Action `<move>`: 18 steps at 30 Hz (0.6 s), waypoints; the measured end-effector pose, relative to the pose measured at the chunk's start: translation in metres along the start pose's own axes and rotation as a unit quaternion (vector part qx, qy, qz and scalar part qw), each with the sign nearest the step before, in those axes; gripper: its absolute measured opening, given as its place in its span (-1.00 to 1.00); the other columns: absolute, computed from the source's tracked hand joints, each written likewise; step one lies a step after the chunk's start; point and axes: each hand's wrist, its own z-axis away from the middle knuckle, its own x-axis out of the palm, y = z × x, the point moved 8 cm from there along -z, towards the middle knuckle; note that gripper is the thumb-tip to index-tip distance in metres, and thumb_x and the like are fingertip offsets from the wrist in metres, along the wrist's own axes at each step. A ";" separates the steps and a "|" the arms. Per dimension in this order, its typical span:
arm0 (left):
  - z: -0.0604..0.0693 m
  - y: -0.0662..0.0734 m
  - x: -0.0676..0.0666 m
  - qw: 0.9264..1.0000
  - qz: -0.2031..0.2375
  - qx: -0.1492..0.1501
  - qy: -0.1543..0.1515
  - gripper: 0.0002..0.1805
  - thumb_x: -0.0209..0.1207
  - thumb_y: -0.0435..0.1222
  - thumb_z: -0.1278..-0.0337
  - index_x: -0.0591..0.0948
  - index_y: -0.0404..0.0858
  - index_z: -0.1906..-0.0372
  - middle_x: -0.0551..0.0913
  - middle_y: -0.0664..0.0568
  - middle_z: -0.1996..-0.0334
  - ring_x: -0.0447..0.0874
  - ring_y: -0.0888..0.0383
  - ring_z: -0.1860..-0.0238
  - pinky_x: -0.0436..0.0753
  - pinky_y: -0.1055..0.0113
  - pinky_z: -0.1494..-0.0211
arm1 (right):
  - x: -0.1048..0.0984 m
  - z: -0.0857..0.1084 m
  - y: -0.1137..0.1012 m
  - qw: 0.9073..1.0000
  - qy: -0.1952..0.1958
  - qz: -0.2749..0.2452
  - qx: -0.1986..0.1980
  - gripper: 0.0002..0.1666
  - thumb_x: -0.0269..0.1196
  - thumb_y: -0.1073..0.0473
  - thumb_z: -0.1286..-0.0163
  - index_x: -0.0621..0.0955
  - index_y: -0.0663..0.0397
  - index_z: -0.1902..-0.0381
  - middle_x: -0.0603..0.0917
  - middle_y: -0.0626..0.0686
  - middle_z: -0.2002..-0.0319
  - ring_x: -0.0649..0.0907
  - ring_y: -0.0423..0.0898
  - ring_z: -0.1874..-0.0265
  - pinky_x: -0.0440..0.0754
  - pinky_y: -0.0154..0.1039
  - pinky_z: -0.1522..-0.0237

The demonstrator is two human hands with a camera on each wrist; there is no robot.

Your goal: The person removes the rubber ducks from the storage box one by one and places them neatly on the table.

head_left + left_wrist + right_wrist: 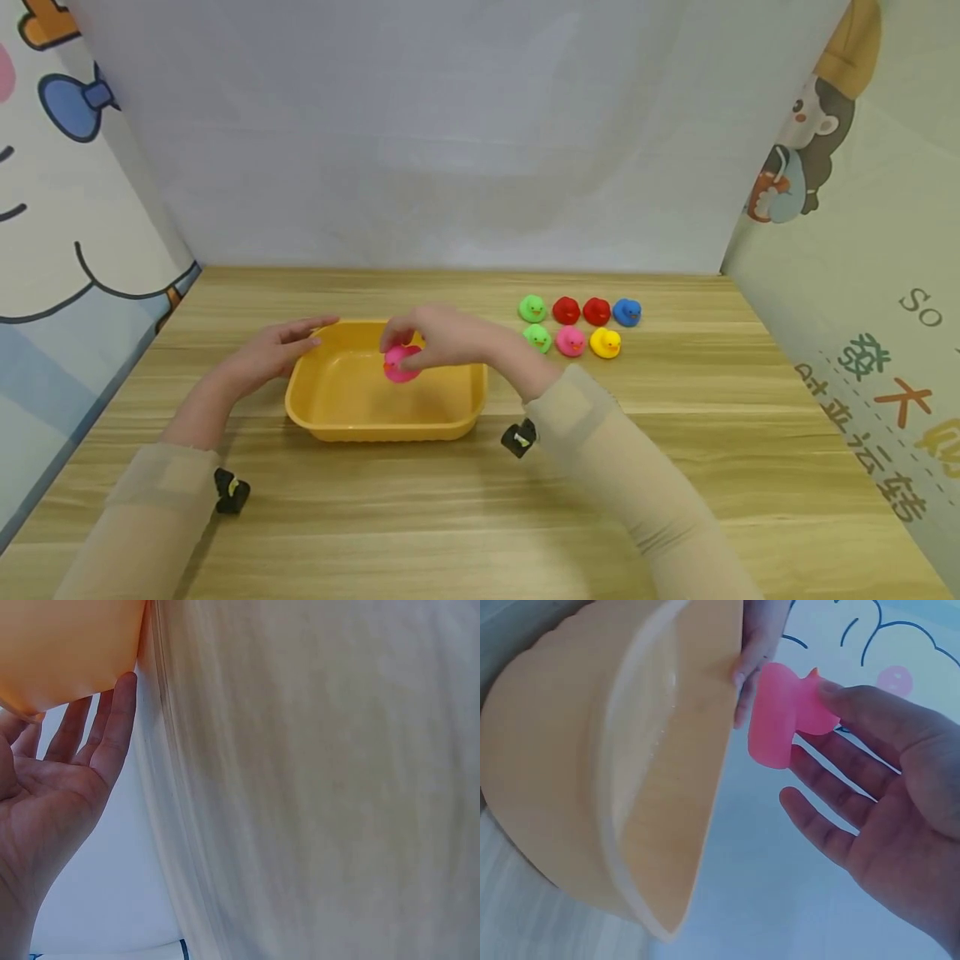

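A yellow plastic basin (386,432) stands on the table, left of the middle. At its left rim, my left hand (272,354) holds it, thumb at the rim and the other fingers along the outer wall. The left wrist view shows those fingers of the left hand (64,780) only slightly bent below the basin wall (67,652). Above the basin, my right hand (450,337) pinches a pink toy duck (400,367). In the right wrist view the pink duck (774,716) sits between thumb and fingers, apart from the basin rim.
Right of the basin, two rows of toy ducks stand on the table: green (532,309), red (566,311), blue (627,312), pink (571,341) and yellow (605,342) ones. Behind the wood-grain table (420,517) hangs a pale cloth (450,142); printed panels flank both sides.
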 end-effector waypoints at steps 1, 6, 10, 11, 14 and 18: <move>0.000 0.000 0.000 1.000 0.001 0.000 0.000 -0.39 -0.03 -0.02 -0.37 0.17 0.01 -0.45 0.20 -0.23 -0.39 0.36 -0.20 -0.24 0.58 0.03 -0.07 | -0.003 0.002 -0.001 1.000 0.002 0.003 -0.001 -0.75 0.27 0.16 -0.27 0.62 0.05 0.09 0.66 -0.08 0.16 0.56 -0.21 0.14 0.53 -0.26 -0.03; -0.001 0.000 0.000 1.000 0.004 0.001 0.001 -0.39 -0.03 -0.02 -0.36 0.18 0.00 -0.45 0.20 -0.23 -0.39 0.36 -0.19 -0.24 0.59 0.05 -0.07 | -0.017 0.014 -0.003 1.000 0.012 0.013 -0.005 -0.77 0.27 0.18 -0.26 0.63 0.03 0.11 0.67 -0.11 0.20 0.57 -0.22 0.18 0.52 -0.31 0.05; -0.001 0.000 0.000 1.000 0.006 0.008 0.001 -0.39 -0.03 -0.01 -0.36 0.18 -0.01 -0.45 0.22 -0.23 -0.37 0.39 -0.17 -0.22 0.60 0.05 -0.06 | -0.028 0.023 -0.002 0.999 0.021 0.024 0.004 -0.77 0.27 0.17 -0.26 0.63 0.01 0.10 0.66 -0.13 0.20 0.55 -0.21 0.18 0.53 -0.27 0.04; -0.001 0.000 0.000 1.000 0.006 0.010 0.000 -0.39 -0.03 -0.01 -0.36 0.18 -0.02 -0.45 0.23 -0.23 -0.37 0.40 -0.16 -0.22 0.60 0.05 -0.06 | -0.030 0.025 -0.001 0.999 0.023 0.023 0.005 -0.77 0.27 0.17 -0.26 0.63 0.01 0.10 0.65 -0.13 0.20 0.55 -0.20 0.17 0.54 -0.24 0.03; -0.001 0.000 0.000 1.000 0.006 0.012 0.001 -0.38 -0.02 -0.01 -0.35 0.19 -0.01 -0.45 0.24 -0.22 -0.36 0.43 -0.12 -0.20 0.60 0.07 -0.05 | -0.038 0.033 -0.001 0.999 0.027 0.023 0.005 -0.77 0.28 0.16 -0.26 0.63 0.00 0.10 0.65 -0.14 0.20 0.56 -0.20 0.17 0.55 -0.18 0.01; -0.001 0.000 0.000 1.000 0.004 0.009 0.001 -0.39 -0.02 -0.01 -0.36 0.19 -0.01 -0.45 0.23 -0.22 -0.37 0.41 -0.12 -0.21 0.60 0.07 -0.05 | -0.046 0.042 -0.002 0.999 0.030 0.023 0.004 -0.77 0.29 0.15 -0.26 0.62 -0.03 0.11 0.65 -0.16 0.21 0.56 -0.23 0.17 0.54 -0.24 0.04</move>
